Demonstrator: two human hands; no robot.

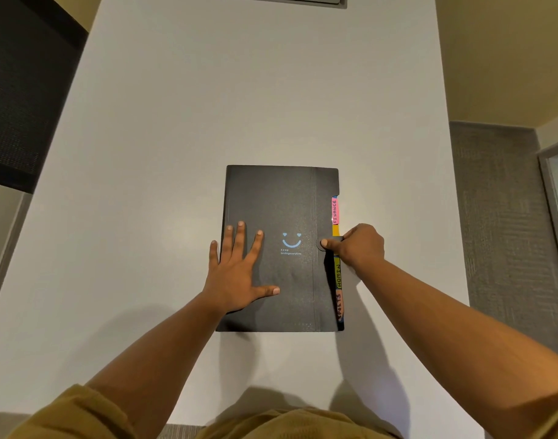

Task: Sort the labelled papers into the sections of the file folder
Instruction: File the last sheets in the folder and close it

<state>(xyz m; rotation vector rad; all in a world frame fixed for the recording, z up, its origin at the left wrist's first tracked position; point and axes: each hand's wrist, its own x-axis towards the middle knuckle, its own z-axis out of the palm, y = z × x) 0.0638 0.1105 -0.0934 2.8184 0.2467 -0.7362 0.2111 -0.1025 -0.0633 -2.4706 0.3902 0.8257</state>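
Observation:
A black file folder (281, 198) with a blue smiley print lies closed on the white table (239, 90). Coloured section tabs stick out along its right edge: a pink one marked FINANCE (335, 211), a green one marked ADMIN (339, 277) and an orange one marked SPORTS (339, 307). My left hand (236, 270) rests flat on the cover's left half, fingers spread. My right hand (357, 245) is at the right edge, thumb and fingers pinched on the folder's round closure tab (319, 244). No loose papers are in sight.
A dark chair or panel (27, 90) stands off the table's left side. Grey carpet (499, 217) lies to the right. A grey object's edge (287, 0) shows at the table's far end.

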